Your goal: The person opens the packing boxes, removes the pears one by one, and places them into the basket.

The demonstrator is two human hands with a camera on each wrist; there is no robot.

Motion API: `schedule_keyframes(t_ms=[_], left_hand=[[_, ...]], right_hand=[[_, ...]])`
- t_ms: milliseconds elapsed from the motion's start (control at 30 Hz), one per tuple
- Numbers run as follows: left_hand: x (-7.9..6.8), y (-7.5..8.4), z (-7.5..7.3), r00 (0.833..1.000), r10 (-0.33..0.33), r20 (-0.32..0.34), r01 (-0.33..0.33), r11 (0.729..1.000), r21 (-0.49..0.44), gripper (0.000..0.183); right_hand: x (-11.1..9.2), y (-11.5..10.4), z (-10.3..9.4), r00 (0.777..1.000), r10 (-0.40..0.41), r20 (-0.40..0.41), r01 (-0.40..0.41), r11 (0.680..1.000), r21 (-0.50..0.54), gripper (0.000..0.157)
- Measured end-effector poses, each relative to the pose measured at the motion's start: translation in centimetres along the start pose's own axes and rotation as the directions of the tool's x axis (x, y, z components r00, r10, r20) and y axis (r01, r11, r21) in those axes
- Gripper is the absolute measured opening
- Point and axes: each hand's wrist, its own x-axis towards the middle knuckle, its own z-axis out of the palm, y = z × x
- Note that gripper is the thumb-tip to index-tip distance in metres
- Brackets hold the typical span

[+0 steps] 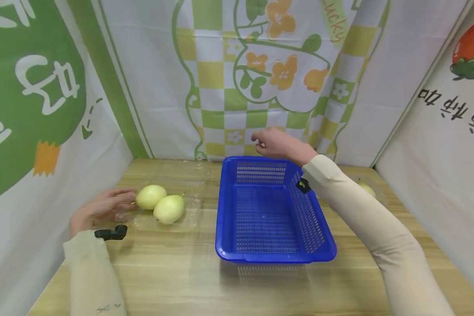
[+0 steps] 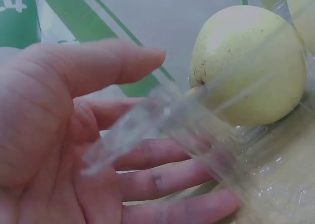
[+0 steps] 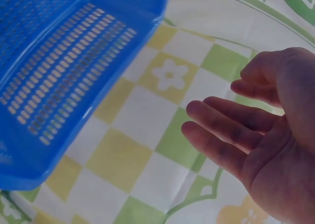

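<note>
Two pale yellow-green pears (image 1: 169,209) sit side by side in a clear plastic tray (image 1: 189,221) on the left. My left hand (image 1: 102,210) is at the tray's left side, beside the nearer-left pear (image 2: 251,66). In the left wrist view its fingers are extended, with the tray's transparent edge (image 2: 133,130) between thumb and fingers, not pinched. Above the far rim of a blue plastic basket (image 1: 266,219) hovers my right hand (image 1: 278,144), holding nothing. Its fingers are loosely bent in the right wrist view, apart from the basket (image 3: 74,71).
Behind my right forearm, another clear container (image 1: 379,188) with a yellow-green fruit (image 1: 367,189) is partly hidden. Printed cloth (image 1: 150,79) walls in the back and both sides of the wooden table (image 1: 174,272).
</note>
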Motion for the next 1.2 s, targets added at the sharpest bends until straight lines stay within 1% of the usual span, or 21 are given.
schedule_keyframes(t_ms=[67, 133, 267, 367, 500, 633, 700, 800, 933, 1100, 1200], left_hand=[[-0.1, 0.1, 0.0, 0.999, 0.012, -0.032, -0.01, 0.998, 0.066, 0.066], [-0.3, 0.4, 0.0, 0.998, 0.028, -0.055, -0.022, 0.993, 0.119, 0.068], [-0.5, 1.1, -0.1, 0.997, 0.035, -0.063, -0.024, 0.985, 0.172, 0.071], [-0.7, 1.7, -0.1, 0.996, 0.044, -0.072, -0.026, 0.973, 0.229, 0.073], [-0.9, 2.4, 0.1, 0.996, 0.052, -0.067, -0.035, 0.973, 0.228, 0.076], [-0.9, 3.0, 0.6, 0.997, 0.057, -0.06, -0.042, 0.974, 0.222, 0.075], [-0.7, 3.4, 0.9, 0.996, 0.062, -0.061, -0.045, 0.969, 0.244, 0.075], [-0.4, 3.6, 1.1, 0.996, 0.062, -0.061, -0.043, 0.959, 0.279, 0.073], [-0.2, 3.8, 1.1, 0.997, 0.059, -0.057, -0.04, 0.954, 0.296, 0.069], [-0.1, 4.4, 1.1, 0.997, 0.051, -0.061, -0.03, 0.951, 0.308, 0.069], [-0.2, 4.9, 1.2, 0.996, 0.059, -0.06, -0.035, 0.939, 0.341, 0.07]], right_hand=[[-0.5, 0.2, 0.3, 1.0, -0.01, -0.008, 0.01, 1.0, -0.003, 0.03], [-1.1, 0.4, 0.5, 1.0, 0.005, 0.002, -0.005, 1.0, -0.002, 0.03], [-2.0, 0.9, 0.9, 0.999, 0.036, 0.03, -0.036, 0.999, -0.004, 0.031], [-2.5, 1.1, 1.1, 0.998, 0.045, 0.036, -0.045, 0.999, -0.011, 0.031], [-3.1, 1.4, 1.4, 0.999, 0.027, 0.031, -0.027, 1.0, -0.012, 0.029], [-3.7, 1.7, 1.8, 0.999, 0.018, 0.029, -0.018, 1.0, -0.003, 0.029], [-4.0, 1.9, 2.0, 0.999, 0.021, 0.025, -0.021, 1.0, 0.0, 0.03], [-4.3, 2.1, 2.5, 0.999, 0.024, 0.039, -0.024, 1.0, -0.001, 0.031], [-4.8, 2.4, 3.0, 0.998, 0.035, 0.059, -0.035, 0.999, -0.011, 0.029], [-5.5, 3.0, 3.5, 0.998, 0.039, 0.04, -0.039, 0.999, -0.011, 0.028], [-6.0, 3.4, 3.8, 0.998, 0.05, 0.037, -0.05, 0.999, 0.0, 0.03]])
